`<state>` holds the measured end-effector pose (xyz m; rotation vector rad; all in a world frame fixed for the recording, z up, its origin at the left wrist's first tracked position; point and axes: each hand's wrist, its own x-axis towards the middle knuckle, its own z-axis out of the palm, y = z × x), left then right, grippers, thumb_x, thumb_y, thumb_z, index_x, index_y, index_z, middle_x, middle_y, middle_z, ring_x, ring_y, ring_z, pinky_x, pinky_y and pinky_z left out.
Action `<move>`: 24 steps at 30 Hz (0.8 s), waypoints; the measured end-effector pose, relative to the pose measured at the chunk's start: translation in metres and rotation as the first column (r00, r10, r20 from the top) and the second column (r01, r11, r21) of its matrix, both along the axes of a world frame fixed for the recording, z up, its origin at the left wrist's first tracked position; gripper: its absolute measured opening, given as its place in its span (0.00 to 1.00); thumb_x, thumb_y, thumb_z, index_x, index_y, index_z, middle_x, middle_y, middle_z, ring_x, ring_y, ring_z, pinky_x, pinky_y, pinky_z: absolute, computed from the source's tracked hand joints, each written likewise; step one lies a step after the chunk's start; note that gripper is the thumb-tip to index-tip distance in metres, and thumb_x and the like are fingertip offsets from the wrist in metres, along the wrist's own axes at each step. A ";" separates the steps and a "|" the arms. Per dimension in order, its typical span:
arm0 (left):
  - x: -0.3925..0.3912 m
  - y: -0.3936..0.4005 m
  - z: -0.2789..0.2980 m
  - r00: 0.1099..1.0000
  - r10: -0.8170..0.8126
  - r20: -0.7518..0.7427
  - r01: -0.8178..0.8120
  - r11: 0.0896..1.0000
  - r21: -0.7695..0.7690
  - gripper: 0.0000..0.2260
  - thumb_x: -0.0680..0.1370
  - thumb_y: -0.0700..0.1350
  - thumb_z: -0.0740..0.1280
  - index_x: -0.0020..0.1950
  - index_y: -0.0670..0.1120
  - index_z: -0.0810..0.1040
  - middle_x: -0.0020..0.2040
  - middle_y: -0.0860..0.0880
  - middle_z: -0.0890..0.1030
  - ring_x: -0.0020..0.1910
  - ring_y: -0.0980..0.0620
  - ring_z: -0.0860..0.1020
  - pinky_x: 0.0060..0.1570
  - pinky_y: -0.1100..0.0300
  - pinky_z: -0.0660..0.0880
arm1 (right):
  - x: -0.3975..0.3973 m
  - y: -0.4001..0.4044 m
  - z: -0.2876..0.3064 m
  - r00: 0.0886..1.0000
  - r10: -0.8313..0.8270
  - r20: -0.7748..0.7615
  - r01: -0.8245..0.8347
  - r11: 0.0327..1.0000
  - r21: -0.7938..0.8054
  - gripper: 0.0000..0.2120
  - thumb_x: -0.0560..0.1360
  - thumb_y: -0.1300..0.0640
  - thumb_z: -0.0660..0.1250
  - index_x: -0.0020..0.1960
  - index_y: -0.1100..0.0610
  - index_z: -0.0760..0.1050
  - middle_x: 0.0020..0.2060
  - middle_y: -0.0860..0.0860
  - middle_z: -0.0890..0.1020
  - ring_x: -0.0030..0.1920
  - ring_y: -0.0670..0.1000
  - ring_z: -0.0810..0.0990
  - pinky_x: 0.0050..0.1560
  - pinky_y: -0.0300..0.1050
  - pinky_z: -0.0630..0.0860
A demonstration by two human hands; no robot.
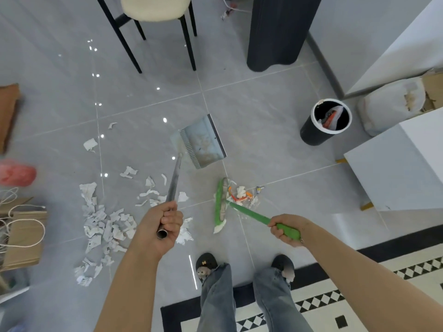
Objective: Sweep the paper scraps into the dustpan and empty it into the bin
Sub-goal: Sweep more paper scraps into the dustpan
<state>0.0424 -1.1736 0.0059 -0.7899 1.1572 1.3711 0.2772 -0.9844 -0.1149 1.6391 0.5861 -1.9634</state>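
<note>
A: Where are the hands?
B: The left hand (163,226) grips the dustpan (200,142) handle; the right hand (286,230) grips the green broom (220,204).
A: The risk?
B: The paper scraps (105,226) lie on the floor's left side, well apart from the pan; careless sweeping may scatter them.

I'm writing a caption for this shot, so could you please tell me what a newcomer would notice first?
Probably the torn paper scraps strewn over the grey floor at lower left. Next, the two tools: the left hand grips the dustpan by its metal handle, and the right hand grips the green broom beside a small litter pile. A black bin stands at right.
</note>
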 end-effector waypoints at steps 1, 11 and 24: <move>0.008 0.004 0.000 1.000 0.015 0.010 -0.015 1.000 -0.002 0.11 0.82 0.43 0.56 0.39 0.46 0.65 0.20 0.54 0.62 0.13 0.60 0.62 0.11 0.71 0.59 | 0.007 0.008 0.002 1.000 0.008 -0.008 -0.008 1.000 0.008 0.11 0.78 0.64 0.59 0.37 0.59 0.65 0.18 0.50 0.71 0.14 0.44 0.67 0.11 0.31 0.62; 0.037 0.001 -0.009 0.996 0.061 0.070 -0.060 0.998 -0.014 0.11 0.82 0.43 0.56 0.39 0.46 0.66 0.19 0.53 0.63 0.12 0.59 0.62 0.11 0.72 0.58 | 0.033 0.053 0.018 0.885 -0.443 -0.143 0.435 0.897 -0.082 0.05 0.79 0.63 0.55 0.44 0.59 0.65 0.20 0.49 0.68 0.14 0.43 0.65 0.12 0.31 0.57; 0.044 -0.016 -0.035 0.987 0.078 0.139 -0.065 0.993 -0.094 0.13 0.82 0.41 0.56 0.37 0.47 0.64 0.18 0.52 0.64 0.12 0.60 0.62 0.11 0.70 0.60 | -0.015 0.051 0.039 0.994 0.017 -0.108 0.026 0.924 0.382 0.14 0.74 0.67 0.61 0.59 0.63 0.75 0.28 0.53 0.71 0.15 0.44 0.67 0.17 0.31 0.64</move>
